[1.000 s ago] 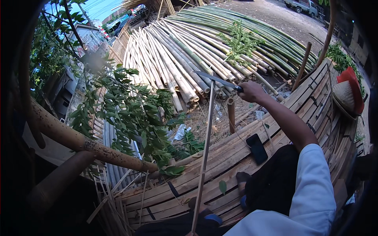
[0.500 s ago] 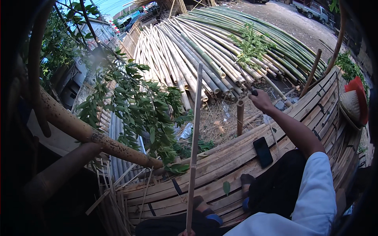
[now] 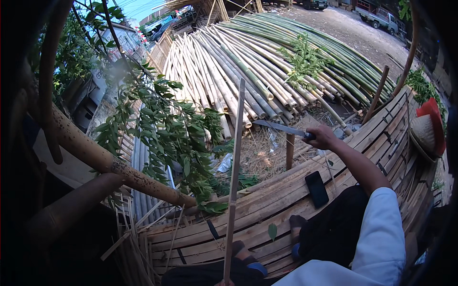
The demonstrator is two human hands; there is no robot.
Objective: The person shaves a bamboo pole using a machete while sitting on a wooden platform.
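Observation:
My right hand point(image 3: 322, 137) is wrapped round the dark handle of a long-bladed knife point(image 3: 281, 127), arm stretched forward. Its blade points left, the tip close to a long, flat bamboo strip point(image 3: 234, 183) that stands nearly upright before me. At the bottom edge my left hand point(image 3: 224, 283) grips the strip's lower end; only a little of that hand shows. Whether the blade touches the strip I cannot tell.
I sit on a slatted bamboo platform point(image 3: 267, 209) with a phone point(image 3: 317, 189) by my knee. A straw hat point(image 3: 424, 131) lies right. Cut bamboo poles point(image 3: 238, 66) are piled ahead. Leafy branches point(image 3: 162, 124) and a thick bamboo rail point(image 3: 86, 145) stand left.
My right hand has turned and come slightly lower, and the knife blade now shows, pointing left toward the strip. The strip and my left hand have stayed almost in place.

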